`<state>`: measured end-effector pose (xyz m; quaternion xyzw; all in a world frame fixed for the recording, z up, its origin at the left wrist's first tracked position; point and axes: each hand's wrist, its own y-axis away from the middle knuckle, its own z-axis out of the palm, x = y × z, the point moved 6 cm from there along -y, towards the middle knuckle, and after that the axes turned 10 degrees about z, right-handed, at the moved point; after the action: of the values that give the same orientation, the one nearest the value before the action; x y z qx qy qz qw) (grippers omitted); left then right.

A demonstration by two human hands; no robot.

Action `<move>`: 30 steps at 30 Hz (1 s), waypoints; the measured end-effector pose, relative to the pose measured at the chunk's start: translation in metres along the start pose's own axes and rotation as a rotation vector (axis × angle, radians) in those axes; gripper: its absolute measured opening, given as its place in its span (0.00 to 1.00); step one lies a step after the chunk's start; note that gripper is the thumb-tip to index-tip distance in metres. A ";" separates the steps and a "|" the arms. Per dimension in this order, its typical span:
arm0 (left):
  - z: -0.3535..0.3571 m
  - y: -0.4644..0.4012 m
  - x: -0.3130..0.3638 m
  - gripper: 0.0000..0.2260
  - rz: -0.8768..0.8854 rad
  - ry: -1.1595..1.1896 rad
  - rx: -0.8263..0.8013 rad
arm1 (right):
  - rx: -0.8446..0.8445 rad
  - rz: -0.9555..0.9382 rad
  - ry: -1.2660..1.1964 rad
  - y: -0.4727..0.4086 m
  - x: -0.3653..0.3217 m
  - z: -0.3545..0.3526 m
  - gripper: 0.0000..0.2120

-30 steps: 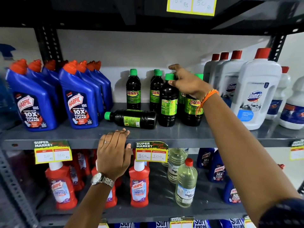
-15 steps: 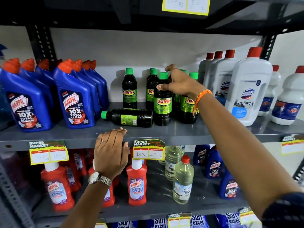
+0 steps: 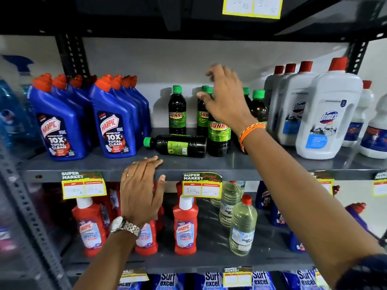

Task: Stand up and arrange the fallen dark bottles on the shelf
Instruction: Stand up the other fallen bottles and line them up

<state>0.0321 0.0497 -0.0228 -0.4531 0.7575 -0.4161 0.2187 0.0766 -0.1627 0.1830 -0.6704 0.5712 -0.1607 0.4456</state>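
One dark bottle (image 3: 178, 145) lay on its side at the shelf (image 3: 240, 164) front, green cap pointing left, touching an upright Sunny bottle (image 3: 218, 135). The right hand (image 3: 227, 101) hovered spread and empty; the left hand (image 3: 140, 191) rested flat on the shelf edge. Best gripped at the neck and tipped up away from its neighbours. Labels read Harpic, Domex, Super Market

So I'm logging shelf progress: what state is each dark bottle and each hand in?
Fallen dark bottle: lying on its side, cap pointing left.
Standing dark bottles: upright, capped.
Right hand: open, above the standing bottles, gripping nothing.
Left hand: flat on the shelf edge, empty.
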 end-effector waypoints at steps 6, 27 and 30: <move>-0.002 0.010 -0.022 0.24 0.003 -0.103 -0.165 | -0.786 0.085 0.105 0.027 -0.044 0.085 0.34; 0.000 0.012 -0.024 0.25 0.051 -0.085 -0.158 | -0.297 0.568 -0.551 0.025 -0.018 0.098 0.20; 0.000 0.014 -0.024 0.24 0.063 -0.083 -0.145 | -0.263 0.602 -0.700 0.029 -0.006 0.109 0.12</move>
<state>0.0370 0.0734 -0.0352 -0.4604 0.7898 -0.3339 0.2297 0.1353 -0.1105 0.1019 -0.5395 0.5710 0.2845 0.5495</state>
